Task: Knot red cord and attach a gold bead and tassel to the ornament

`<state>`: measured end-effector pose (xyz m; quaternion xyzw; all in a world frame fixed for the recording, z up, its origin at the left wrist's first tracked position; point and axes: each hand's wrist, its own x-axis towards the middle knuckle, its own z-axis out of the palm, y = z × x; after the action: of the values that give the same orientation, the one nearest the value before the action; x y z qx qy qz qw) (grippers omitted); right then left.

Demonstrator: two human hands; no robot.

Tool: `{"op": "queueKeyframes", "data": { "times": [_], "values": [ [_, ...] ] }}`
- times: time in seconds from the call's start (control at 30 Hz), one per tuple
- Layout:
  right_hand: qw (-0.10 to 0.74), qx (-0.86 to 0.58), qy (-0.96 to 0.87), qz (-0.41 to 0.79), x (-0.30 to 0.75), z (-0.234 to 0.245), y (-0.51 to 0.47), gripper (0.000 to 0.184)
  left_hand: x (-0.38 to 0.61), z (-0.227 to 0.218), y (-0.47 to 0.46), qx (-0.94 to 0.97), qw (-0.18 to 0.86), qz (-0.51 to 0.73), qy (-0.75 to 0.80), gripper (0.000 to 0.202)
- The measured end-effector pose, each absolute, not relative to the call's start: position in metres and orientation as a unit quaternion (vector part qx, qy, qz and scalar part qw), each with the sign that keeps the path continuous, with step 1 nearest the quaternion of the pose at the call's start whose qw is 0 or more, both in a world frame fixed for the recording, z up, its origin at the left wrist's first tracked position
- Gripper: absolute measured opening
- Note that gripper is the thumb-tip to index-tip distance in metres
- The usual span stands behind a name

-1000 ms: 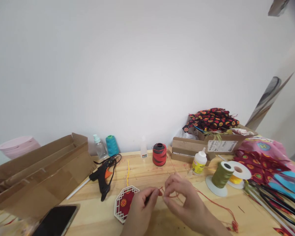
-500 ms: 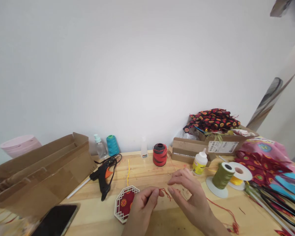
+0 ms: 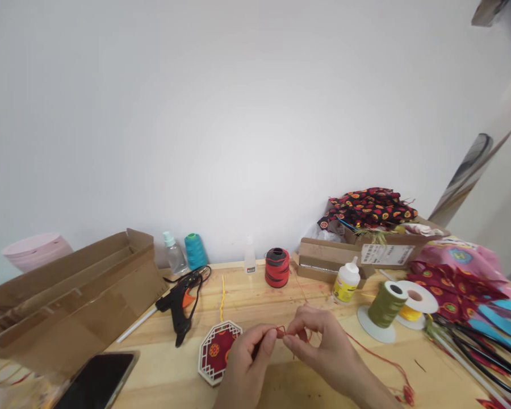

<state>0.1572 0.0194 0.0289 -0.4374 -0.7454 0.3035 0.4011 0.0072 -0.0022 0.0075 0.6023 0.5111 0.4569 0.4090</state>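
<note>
1. Left hand (image 3: pixel 246 363), lower centre of the frame: grip pinched on a loop of red thread (image 3: pixel 281 330) between thumb and forefinger.
2. Right hand (image 3: pixel 323 352), just right of it: grip pinched on the same red thread, fingertips almost touching those of the left.
3. Thread running from the pinch rightward across the wooden tabletop (image 3: pixel 255 295) to a small red tangle (image 3: pixel 406 392) at lower right.
4. Octagonal red-and-white ornament (image 3: pixel 216 351) lying flat just left of the left hand, yellow cord (image 3: pixel 222 295) above it.
5. Glue gun (image 3: pixel 179 307) left of centre, red spool (image 3: pixel 276 267) behind, glue bottle (image 3: pixel 345 282) and olive thread cone (image 3: pixel 383 304) to the right.
6. Best handled, by the look of it, with both pinches close and the loop kept small and taut; slack tail kept free of the tangle.
</note>
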Motion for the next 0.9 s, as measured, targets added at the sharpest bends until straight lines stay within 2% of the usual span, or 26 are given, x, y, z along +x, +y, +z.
{"op": "queueKeyframes", "data": {
  "times": [0.13, 0.3, 0.67, 0.9],
  "values": [
    [0.399, -0.426, -0.677, 0.448, 0.152, 0.026, 0.019, 0.015, 0.009, 0.005, -0.002, 0.613, 0.381, 0.469, 0.509, 0.028],
    [0.433, -0.384, -0.605, 0.547, 0.146, 0.018, 0.021, 0.019, 0.009, 0.001, -0.001, 0.570, 0.422, 0.495, 0.501, 0.027],
    [0.466, -0.404, -0.601, 0.508, 0.138, 0.003, 0.020, 0.025, 0.010, -0.004, 0.002, 0.516, 0.523, 0.494, 0.464, 0.029],
    [0.475, -0.381, -0.587, 0.534, 0.137, 0.000, 0.020, 0.022, 0.011, -0.007, 0.002, 0.518, 0.507, 0.500, 0.474, 0.032]
  ]
}}
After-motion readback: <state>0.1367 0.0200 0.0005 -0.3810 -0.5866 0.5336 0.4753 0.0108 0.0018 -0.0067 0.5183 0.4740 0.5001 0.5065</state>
